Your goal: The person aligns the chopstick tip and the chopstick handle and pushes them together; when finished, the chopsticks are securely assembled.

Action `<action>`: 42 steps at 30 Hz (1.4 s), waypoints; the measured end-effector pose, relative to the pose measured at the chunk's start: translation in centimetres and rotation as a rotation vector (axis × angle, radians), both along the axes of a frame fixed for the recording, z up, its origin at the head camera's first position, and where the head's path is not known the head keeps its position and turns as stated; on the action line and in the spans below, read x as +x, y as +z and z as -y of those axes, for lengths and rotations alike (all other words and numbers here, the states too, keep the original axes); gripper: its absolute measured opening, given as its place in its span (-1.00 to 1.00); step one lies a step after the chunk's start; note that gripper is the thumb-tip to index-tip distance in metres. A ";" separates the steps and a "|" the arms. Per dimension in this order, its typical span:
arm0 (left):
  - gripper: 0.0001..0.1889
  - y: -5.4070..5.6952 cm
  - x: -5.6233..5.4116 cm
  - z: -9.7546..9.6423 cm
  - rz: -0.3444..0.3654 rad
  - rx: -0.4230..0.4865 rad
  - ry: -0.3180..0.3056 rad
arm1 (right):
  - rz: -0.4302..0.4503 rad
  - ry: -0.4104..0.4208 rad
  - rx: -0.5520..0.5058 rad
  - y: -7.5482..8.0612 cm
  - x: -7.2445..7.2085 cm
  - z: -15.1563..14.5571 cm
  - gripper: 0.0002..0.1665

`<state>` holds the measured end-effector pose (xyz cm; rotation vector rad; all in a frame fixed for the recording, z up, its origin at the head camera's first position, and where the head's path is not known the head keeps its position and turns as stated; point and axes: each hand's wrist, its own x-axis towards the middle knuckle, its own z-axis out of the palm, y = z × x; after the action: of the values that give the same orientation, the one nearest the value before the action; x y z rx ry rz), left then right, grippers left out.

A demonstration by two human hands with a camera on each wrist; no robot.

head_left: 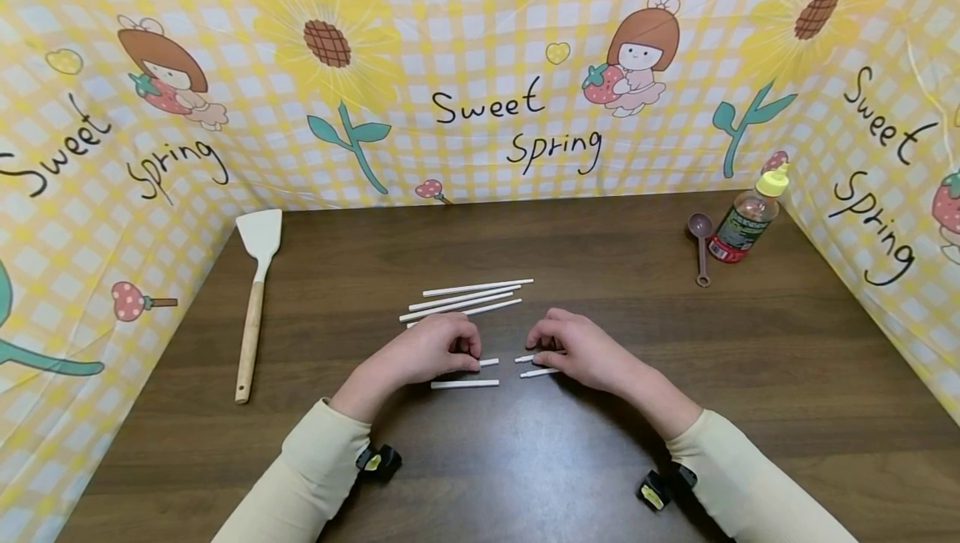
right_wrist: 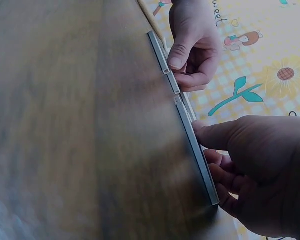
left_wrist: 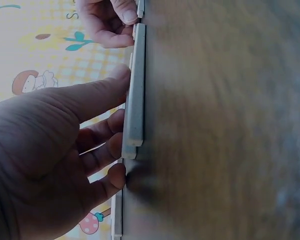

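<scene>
In the head view my left hand [head_left: 442,344] pinches a short white stick [head_left: 489,362] low over the table, its thumb on the near side. My right hand [head_left: 581,349] pinches another white stick whose narrow plug end [head_left: 522,359] points at the left one, a small gap between them. Just in front of the left hand lies a plain square stick [head_left: 465,384]. A stick with a stepped tip [head_left: 538,373] lies in front of the right hand. The right wrist view shows hollow ends on the left sticks [right_wrist: 177,91]. My fingers partly hide both held sticks.
Several longer white sticks [head_left: 465,296] lie loosely side by side behind the left hand. A white spatula [head_left: 255,301] with a wooden handle lies at the left. At the back right are a brown measuring spoon [head_left: 701,247] and a yellow-capped bottle [head_left: 745,222]. Patterned cloth [head_left: 480,168] surrounds the table.
</scene>
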<state>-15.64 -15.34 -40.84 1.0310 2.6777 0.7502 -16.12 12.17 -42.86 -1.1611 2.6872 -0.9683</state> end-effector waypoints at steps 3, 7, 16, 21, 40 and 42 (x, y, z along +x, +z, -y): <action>-0.80 0.0 0.0 0.1 -0.004 0.007 -0.004 | -0.001 -0.002 -0.001 0.0 0.0 0.0 -0.85; -0.79 0.2 0.1 0.1 0.004 0.003 -0.008 | -0.007 0.002 0.001 0.0 0.0 -0.1 -0.84; -0.82 0.1 0.1 -0.1 -0.016 -0.016 0.012 | -0.070 -0.009 -0.024 -0.1 -0.1 0.1 -0.87; -0.83 0.0 0.0 -0.3 -0.043 -0.025 0.035 | -0.032 -0.038 -0.083 0.0 -0.1 0.2 -0.82; -0.92 0.4 0.2 -0.6 -0.042 0.064 0.145 | -0.120 -0.053 -0.181 0.2 0.0 0.1 -0.90; -0.96 0.4 0.1 -0.6 -0.039 0.077 0.166 | -0.125 -0.057 -0.182 0.2 0.0 0.2 -0.90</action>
<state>-15.50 -14.69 -40.43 0.8556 2.8146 0.8791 -16.11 12.01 -42.67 -1.2209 2.7913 -1.2107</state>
